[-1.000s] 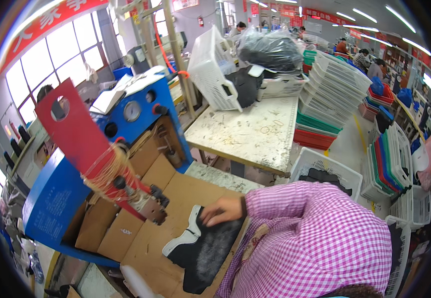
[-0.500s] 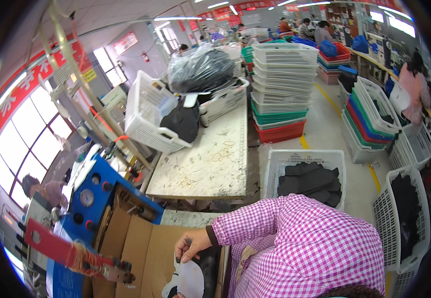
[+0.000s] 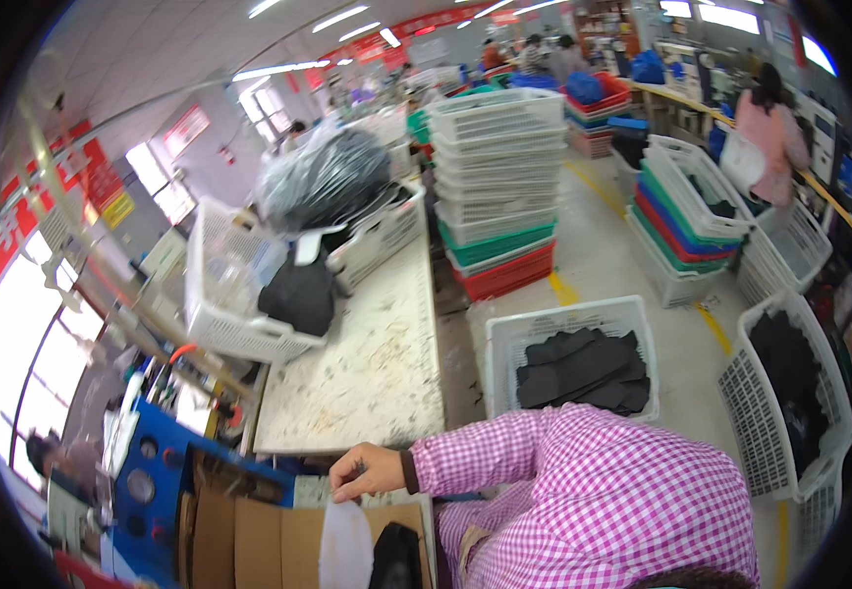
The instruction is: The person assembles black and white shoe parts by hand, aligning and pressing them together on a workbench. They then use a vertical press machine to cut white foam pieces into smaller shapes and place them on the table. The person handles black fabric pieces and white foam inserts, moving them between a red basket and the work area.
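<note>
My right hand [image 3: 367, 472] comes in from the right in a pink-and-white checked sleeve. Its thumb and fingers pinch the upper end of a thin white sheet piece [image 3: 345, 548] with a rounded edge, which hangs down over a brown cardboard surface [image 3: 254, 540]. Just right of the sheet lies a black flat piece [image 3: 396, 558], cut off by the lower edge. My left hand is out of the picture.
A blue machine with gauges [image 3: 139, 486] stands at the left. Ahead is a stained white table [image 3: 357, 398] bearing a white basket [image 3: 234, 334]. Behind my arm sits a white crate [image 3: 506, 368] of black pieces. Stacked crates [image 3: 499, 162] rise beyond it.
The view has shifted, so the background sits farther left and the red machine arm has mostly left the picture. The white sheet now hangs upright from my right hand, and the black piece shows beside it.
</note>
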Demonstrator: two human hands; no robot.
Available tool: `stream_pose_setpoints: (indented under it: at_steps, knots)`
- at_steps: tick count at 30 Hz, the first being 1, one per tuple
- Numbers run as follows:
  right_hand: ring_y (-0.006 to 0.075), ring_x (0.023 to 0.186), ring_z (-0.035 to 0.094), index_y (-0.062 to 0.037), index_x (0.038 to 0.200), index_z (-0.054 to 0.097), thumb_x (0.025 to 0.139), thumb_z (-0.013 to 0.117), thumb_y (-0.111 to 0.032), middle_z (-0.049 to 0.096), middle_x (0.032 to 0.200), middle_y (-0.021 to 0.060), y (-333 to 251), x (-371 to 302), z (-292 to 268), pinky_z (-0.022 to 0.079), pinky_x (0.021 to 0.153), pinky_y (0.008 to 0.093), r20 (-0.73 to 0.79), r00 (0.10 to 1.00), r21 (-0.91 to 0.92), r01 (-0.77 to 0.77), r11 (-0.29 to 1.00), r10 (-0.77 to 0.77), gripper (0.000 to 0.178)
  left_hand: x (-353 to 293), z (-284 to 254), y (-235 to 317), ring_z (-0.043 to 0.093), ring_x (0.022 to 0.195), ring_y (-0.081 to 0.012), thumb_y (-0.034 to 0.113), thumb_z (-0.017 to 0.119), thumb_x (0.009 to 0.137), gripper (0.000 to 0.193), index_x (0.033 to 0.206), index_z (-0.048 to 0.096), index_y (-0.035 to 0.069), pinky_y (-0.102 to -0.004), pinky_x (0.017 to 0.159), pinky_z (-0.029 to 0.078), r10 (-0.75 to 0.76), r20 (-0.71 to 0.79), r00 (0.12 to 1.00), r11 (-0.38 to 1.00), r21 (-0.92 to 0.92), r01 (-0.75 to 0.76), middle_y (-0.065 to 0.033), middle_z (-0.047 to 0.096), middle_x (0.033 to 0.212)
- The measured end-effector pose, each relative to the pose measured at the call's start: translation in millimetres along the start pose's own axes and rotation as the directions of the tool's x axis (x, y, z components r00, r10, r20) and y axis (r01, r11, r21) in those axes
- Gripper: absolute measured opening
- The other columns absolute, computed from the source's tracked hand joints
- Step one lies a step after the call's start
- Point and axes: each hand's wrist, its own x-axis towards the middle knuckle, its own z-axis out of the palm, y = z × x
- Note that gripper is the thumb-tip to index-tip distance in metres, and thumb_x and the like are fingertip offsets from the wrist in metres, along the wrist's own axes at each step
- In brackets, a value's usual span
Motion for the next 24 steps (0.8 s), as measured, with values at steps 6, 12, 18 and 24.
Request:
stream_pose_setpoints:
  at_steps: [6, 12, 18, 24]
  knots:
    - [0.0221, 0.07, 0.06, -0.0022, 0.081, 0.061, 0.084, 0.06, -0.011, 0.061, 0.076, 0.0094, -13, -25, 0, 0.047, 0.063, 0.031, 0.052, 0.839, -0.347, 0.524, 0.778, -0.542, 0.01, 23, 30, -14, 0.034, 0.127, -0.0384, 0.046, 0.06, 0.083, 0.078, 0.133, 0.03, -0.005, -0.0491, 0.108, 0.027, -0.347, 0.469, 0.812, 0.132, -0.833, 0.538, -0.0265, 0.034, 0.135]
    - [0.0273, 0.074, 0.062, -0.0071, 0.088, 0.067, 0.089, 0.058, -0.018, 0.065, 0.084, 0.0105, -11, -42, -9, 0.049, 0.062, 0.035, 0.352, 0.616, -0.538, 0.749, 0.386, -0.704, 0.014, 52, 58, -12, 0.039, 0.123, -0.0332, 0.052, 0.056, 0.082, 0.074, 0.128, 0.038, -0.003, -0.0481, 0.104, 0.032, -0.299, 0.513, 0.805, 0.203, -0.79, 0.578, -0.0203, 0.043, 0.13]
    - [0.0278, 0.071, 0.061, -0.005, 0.089, 0.066, 0.092, 0.053, -0.023, 0.063, 0.081, 0.0116, 13, -50, -4, 0.048, 0.06, 0.0364, 0.403, 0.553, -0.43, 0.817, 0.383, -0.729, 0.023, 61, 54, -35, 0.047, 0.115, -0.0298, 0.047, 0.059, 0.083, 0.066, 0.125, 0.043, -0.001, -0.0447, 0.097, 0.041, -0.407, 0.521, 0.75, 0.171, -0.763, 0.623, -0.018, 0.049, 0.125]
    - [0.0283, 0.072, 0.061, -0.0044, 0.091, 0.065, 0.092, 0.052, -0.023, 0.062, 0.083, 0.0136, 20, -48, -8, 0.048, 0.061, 0.0374, 0.4, 0.509, -0.371, 0.85, 0.373, -0.762, 0.023, 76, 44, -42, 0.054, 0.106, -0.0261, 0.042, 0.06, 0.084, 0.059, 0.123, 0.046, 0.0, -0.0435, 0.094, 0.048, -0.405, 0.504, 0.763, 0.16, -0.783, 0.601, -0.0153, 0.055, 0.119]
